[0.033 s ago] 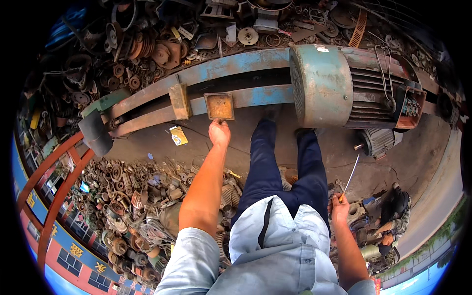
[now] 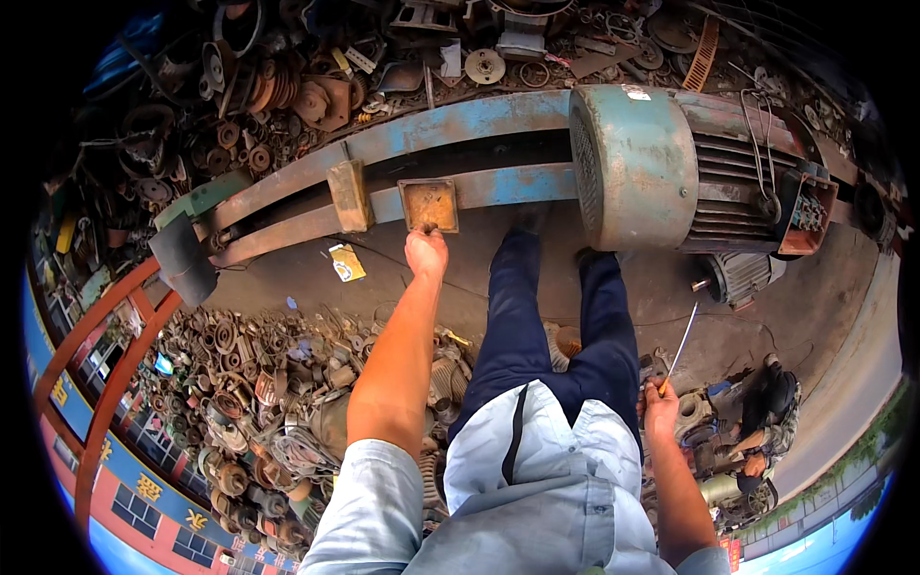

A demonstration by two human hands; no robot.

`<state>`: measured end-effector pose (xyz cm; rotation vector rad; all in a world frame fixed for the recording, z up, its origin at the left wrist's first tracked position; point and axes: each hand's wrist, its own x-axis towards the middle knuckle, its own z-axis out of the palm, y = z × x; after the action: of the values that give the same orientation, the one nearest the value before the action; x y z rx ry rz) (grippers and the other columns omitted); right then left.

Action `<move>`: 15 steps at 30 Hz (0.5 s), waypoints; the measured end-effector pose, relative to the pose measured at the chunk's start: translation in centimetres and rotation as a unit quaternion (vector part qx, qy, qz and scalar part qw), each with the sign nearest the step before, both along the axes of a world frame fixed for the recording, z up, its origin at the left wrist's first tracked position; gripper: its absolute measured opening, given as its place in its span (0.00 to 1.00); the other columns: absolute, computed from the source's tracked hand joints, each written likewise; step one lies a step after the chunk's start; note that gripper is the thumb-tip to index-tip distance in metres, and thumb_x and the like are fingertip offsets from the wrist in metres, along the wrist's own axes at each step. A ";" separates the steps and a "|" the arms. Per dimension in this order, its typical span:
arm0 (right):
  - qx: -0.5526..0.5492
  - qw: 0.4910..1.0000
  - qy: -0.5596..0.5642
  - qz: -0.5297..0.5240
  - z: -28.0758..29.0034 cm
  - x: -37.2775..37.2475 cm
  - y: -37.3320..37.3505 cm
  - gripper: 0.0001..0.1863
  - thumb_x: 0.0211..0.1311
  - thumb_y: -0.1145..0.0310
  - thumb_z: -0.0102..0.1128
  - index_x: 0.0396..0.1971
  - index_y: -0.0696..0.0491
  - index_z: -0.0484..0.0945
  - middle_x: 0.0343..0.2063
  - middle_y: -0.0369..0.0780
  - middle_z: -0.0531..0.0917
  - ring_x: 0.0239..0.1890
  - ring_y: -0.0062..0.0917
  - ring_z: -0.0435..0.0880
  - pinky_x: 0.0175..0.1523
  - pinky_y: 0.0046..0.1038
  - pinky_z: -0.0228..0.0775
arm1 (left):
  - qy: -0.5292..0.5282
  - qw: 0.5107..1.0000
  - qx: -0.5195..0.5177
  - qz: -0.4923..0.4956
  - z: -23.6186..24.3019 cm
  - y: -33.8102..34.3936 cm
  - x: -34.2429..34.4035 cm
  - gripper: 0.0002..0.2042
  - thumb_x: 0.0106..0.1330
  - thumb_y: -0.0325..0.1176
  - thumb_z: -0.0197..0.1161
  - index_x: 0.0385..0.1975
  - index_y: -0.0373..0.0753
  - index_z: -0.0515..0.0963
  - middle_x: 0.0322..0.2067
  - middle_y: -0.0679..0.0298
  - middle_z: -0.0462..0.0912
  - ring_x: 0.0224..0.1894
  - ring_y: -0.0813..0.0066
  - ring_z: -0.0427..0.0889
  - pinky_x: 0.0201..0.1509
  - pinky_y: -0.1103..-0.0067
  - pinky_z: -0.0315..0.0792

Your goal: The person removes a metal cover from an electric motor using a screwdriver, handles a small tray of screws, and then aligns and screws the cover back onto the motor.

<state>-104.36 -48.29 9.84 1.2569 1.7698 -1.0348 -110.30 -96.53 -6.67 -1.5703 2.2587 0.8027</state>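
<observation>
My left hand (image 2: 427,253) is closed at the near edge of a shallow square metal cover (image 2: 428,205), rusty brown inside, that rests on the near steel beam. Its fingertips reach over the rim beside a small dark bit; what they pinch is too small to make out. Low at the right, my right hand (image 2: 661,410) is closed around the orange handle of a screwdriver (image 2: 681,347), its long shaft pointing up and away. A large greenish electric motor (image 2: 637,168) lies across the beams, its square terminal box (image 2: 807,216) uncovered, with wiring inside.
Blue-painted, rusty beams (image 2: 508,113) run across in front of me, with a block (image 2: 350,195) on them. A smaller grey motor (image 2: 740,278) stands on the ground. Scrap parts (image 2: 240,383) are heaped at left and beyond. A person (image 2: 771,422) crouches at right.
My left fingertips sit slightly farther over the cover's near rim. The view has shifted a little. My right hand and the screwdriver have hardly moved.
</observation>
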 end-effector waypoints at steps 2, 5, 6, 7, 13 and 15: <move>0.002 1.000 -0.016 0.000 -0.3 0.9 -1.9 0.05 0.68 0.70 0.56 0.41 0.54 0.76 0.21 0.35 0.77 0.15 0.18 0.73 0.19 0.20 0.65 | 0.000 1.000 -0.019 0.006 -1.9 -2.0 -1.2 0.11 0.60 0.33 0.62 0.39 0.36 0.82 0.35 0.49 0.85 0.41 0.50 0.84 0.45 0.67 0.74; -0.005 1.000 -0.025 -0.012 -0.7 1.7 -4.6 0.06 0.68 0.71 0.56 0.41 0.54 0.76 0.21 0.36 0.77 0.15 0.18 0.72 0.19 0.21 0.65 | 0.022 0.998 -0.050 0.022 -3.8 -4.0 -2.3 0.12 0.59 0.35 0.63 0.40 0.36 0.81 0.36 0.47 0.84 0.42 0.48 0.83 0.46 0.65 0.74; -0.010 1.000 -0.022 -0.018 -0.8 1.7 -5.4 0.06 0.68 0.71 0.56 0.41 0.54 0.76 0.21 0.35 0.78 0.16 0.17 0.72 0.19 0.20 0.65 | 0.008 0.999 -0.048 0.023 -4.1 -4.2 -2.7 0.12 0.59 0.35 0.63 0.39 0.36 0.81 0.36 0.47 0.84 0.42 0.47 0.83 0.46 0.64 0.74; -0.015 0.999 -0.019 -0.024 -0.9 1.7 -6.1 0.06 0.67 0.71 0.56 0.41 0.54 0.76 0.21 0.35 0.78 0.16 0.17 0.73 0.19 0.19 0.64 | -0.007 0.999 -0.047 0.023 -4.3 -4.4 -3.1 0.12 0.59 0.36 0.64 0.39 0.36 0.81 0.36 0.47 0.84 0.42 0.47 0.83 0.45 0.63 0.74; -0.030 0.999 -0.022 -0.029 -0.1 2.0 -8.5 0.06 0.67 0.72 0.57 0.41 0.54 0.76 0.22 0.35 0.78 0.16 0.16 0.72 0.20 0.19 0.65 | -0.090 0.993 -0.080 -0.021 -4.5 -3.8 -4.2 0.11 0.58 0.38 0.65 0.35 0.37 0.80 0.35 0.49 0.85 0.41 0.47 0.83 0.44 0.62 0.75; -0.048 0.999 -0.007 -0.022 0.0 1.7 -8.8 0.07 0.67 0.72 0.56 0.42 0.55 0.76 0.22 0.36 0.77 0.17 0.17 0.72 0.21 0.20 0.65 | -0.112 0.990 -0.079 -0.024 -4.2 -3.5 -4.8 0.11 0.58 0.38 0.65 0.35 0.38 0.79 0.36 0.49 0.85 0.41 0.48 0.83 0.44 0.62 0.76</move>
<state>-102.62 -57.06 9.81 1.2464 1.6686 -1.1196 -115.12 -100.01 -10.84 -1.5787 2.2316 0.4198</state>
